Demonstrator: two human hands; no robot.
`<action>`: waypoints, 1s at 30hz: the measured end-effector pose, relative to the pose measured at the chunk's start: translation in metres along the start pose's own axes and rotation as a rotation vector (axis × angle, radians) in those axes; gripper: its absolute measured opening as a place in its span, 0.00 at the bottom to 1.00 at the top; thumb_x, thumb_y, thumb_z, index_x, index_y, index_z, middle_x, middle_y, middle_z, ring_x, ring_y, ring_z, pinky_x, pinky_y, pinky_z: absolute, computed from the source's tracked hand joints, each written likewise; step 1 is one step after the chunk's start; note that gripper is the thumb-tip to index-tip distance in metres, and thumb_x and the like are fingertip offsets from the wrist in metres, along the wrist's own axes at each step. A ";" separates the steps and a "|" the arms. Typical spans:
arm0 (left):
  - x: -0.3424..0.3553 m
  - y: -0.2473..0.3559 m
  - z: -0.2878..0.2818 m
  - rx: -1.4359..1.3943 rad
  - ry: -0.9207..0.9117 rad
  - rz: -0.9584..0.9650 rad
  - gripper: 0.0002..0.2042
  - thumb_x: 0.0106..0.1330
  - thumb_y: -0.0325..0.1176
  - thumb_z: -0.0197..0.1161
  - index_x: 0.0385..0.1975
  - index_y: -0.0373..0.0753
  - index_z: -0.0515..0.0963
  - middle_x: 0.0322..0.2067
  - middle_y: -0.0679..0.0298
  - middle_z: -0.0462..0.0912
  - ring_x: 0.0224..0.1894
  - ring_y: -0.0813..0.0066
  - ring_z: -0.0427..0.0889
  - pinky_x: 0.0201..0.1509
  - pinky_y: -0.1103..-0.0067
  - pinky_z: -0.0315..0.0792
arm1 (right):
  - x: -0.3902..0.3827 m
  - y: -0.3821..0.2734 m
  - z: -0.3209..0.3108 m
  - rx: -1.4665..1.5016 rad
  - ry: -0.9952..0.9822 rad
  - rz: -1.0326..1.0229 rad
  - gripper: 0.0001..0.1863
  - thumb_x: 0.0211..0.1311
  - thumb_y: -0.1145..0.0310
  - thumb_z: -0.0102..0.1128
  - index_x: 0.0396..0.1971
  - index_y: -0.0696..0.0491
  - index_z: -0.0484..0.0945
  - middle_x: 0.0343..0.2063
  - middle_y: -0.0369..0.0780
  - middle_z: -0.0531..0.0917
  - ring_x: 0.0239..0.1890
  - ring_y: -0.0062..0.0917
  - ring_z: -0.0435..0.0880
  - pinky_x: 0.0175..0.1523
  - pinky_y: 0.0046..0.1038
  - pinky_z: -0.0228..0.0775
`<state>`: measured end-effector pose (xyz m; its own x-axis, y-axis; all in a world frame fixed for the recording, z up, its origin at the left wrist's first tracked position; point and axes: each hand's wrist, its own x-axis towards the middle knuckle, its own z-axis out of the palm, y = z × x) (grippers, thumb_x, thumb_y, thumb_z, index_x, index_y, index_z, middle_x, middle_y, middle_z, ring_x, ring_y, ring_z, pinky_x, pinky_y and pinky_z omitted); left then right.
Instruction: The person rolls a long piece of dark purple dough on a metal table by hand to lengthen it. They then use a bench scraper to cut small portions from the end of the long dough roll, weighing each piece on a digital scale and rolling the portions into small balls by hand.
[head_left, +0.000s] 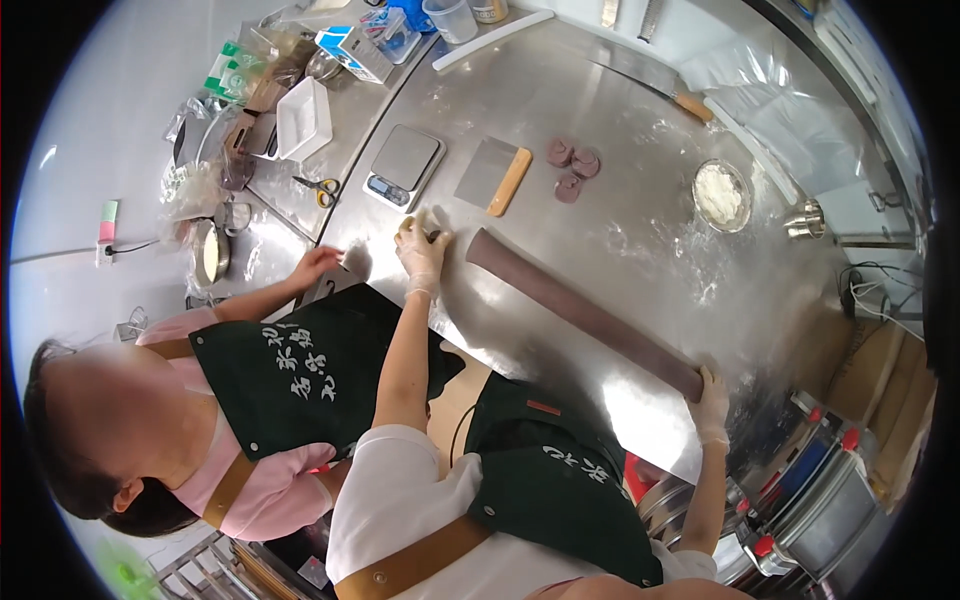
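A long purple-brown strip of dough point(585, 311) lies slantwise across the steel table in front of me. My right hand point(711, 404), in a clear glove, is closed against its near right end. Beyond the strip's other end and apart from it, my gloved left hand point(421, 248) has its fingers curled together. Something small and dark shows at those fingertips, too small to name. Several small purple dough pieces point(571, 166) sit farther back. A scraper with a wooden edge point(510, 181) and a digital scale point(405, 166) lie beyond my left hand.
A bowl of white flour point(720, 196) and a metal cup point(804, 219) stand at the right. A knife point(690, 104) lies at the back. Scissors point(326, 191) and a white tray point(303, 118) are at the left. A co-worker's hand point(318, 265) rests near the table's left edge.
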<state>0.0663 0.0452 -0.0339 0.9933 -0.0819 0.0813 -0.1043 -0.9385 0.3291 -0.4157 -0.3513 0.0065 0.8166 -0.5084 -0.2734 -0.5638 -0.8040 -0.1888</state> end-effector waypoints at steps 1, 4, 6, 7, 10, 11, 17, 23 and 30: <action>0.010 -0.005 0.005 -0.004 -0.003 -0.003 0.35 0.52 0.37 0.76 0.63 0.47 0.71 0.57 0.48 0.72 0.61 0.51 0.69 0.64 0.65 0.68 | -0.002 -0.002 -0.001 -0.010 -0.018 0.044 0.35 0.44 0.66 0.75 0.57 0.50 0.74 0.48 0.45 0.78 0.51 0.44 0.78 0.55 0.41 0.72; 0.050 0.015 -0.011 -0.369 0.018 -0.471 0.34 0.51 0.37 0.76 0.56 0.29 0.69 0.44 0.49 0.82 0.46 0.49 0.81 0.55 0.64 0.74 | -0.012 0.001 0.007 -0.007 0.041 0.076 0.34 0.45 0.68 0.74 0.56 0.49 0.74 0.48 0.45 0.78 0.52 0.44 0.76 0.57 0.41 0.70; 0.080 -0.031 0.008 -0.317 -0.035 -0.452 0.31 0.53 0.41 0.74 0.52 0.31 0.69 0.43 0.47 0.83 0.45 0.48 0.83 0.50 0.64 0.75 | -0.002 -0.004 0.002 0.005 -0.017 0.119 0.34 0.45 0.69 0.74 0.57 0.48 0.73 0.48 0.46 0.78 0.52 0.44 0.76 0.57 0.41 0.70; 0.098 -0.047 0.019 -0.192 -0.112 -0.454 0.31 0.54 0.43 0.73 0.52 0.32 0.70 0.44 0.47 0.83 0.46 0.48 0.82 0.50 0.64 0.75 | 0.000 -0.008 0.001 0.012 -0.078 0.184 0.34 0.45 0.70 0.74 0.57 0.48 0.73 0.47 0.46 0.78 0.52 0.45 0.76 0.57 0.41 0.70; 0.121 -0.014 0.033 -0.195 -0.116 -0.389 0.27 0.57 0.45 0.70 0.51 0.36 0.73 0.41 0.48 0.84 0.45 0.50 0.83 0.50 0.64 0.75 | -0.004 -0.011 0.000 -0.035 -0.072 0.181 0.34 0.47 0.71 0.72 0.59 0.49 0.72 0.50 0.48 0.77 0.51 0.47 0.78 0.57 0.42 0.72; 0.126 -0.009 0.028 -0.191 -0.124 -0.388 0.27 0.57 0.45 0.70 0.51 0.36 0.73 0.41 0.48 0.84 0.45 0.50 0.83 0.50 0.64 0.75 | -0.005 -0.010 0.001 -0.036 -0.079 0.187 0.34 0.47 0.71 0.72 0.59 0.49 0.72 0.50 0.48 0.77 0.51 0.47 0.78 0.57 0.42 0.72; 0.062 0.007 0.012 0.046 0.126 -0.015 0.17 0.61 0.43 0.69 0.44 0.40 0.79 0.44 0.54 0.80 0.49 0.51 0.77 0.53 0.64 0.73 | -0.010 -0.004 0.017 -0.027 -0.005 0.183 0.36 0.46 0.69 0.73 0.60 0.48 0.71 0.49 0.46 0.77 0.52 0.46 0.76 0.58 0.42 0.69; -0.005 0.005 0.017 -0.012 -0.030 -0.025 0.13 0.61 0.37 0.67 0.43 0.40 0.79 0.41 0.53 0.78 0.50 0.51 0.74 0.54 0.63 0.71 | -0.004 -0.016 0.002 -0.084 -0.074 0.262 0.37 0.47 0.70 0.73 0.61 0.47 0.71 0.50 0.46 0.77 0.52 0.45 0.76 0.59 0.41 0.69; 0.061 0.058 -0.013 -0.071 0.132 0.352 0.21 0.52 0.34 0.73 0.46 0.35 0.77 0.49 0.48 0.73 0.52 0.48 0.71 0.57 0.63 0.69 | -0.002 -0.020 0.002 -0.055 -0.118 0.281 0.35 0.48 0.73 0.71 0.60 0.47 0.71 0.49 0.49 0.77 0.53 0.46 0.77 0.59 0.43 0.70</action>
<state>0.1201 -0.0098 0.0023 0.8818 -0.3466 0.3197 -0.4455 -0.8346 0.3240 -0.4060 -0.3338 0.0088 0.6081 -0.6762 -0.4159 -0.7551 -0.6543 -0.0403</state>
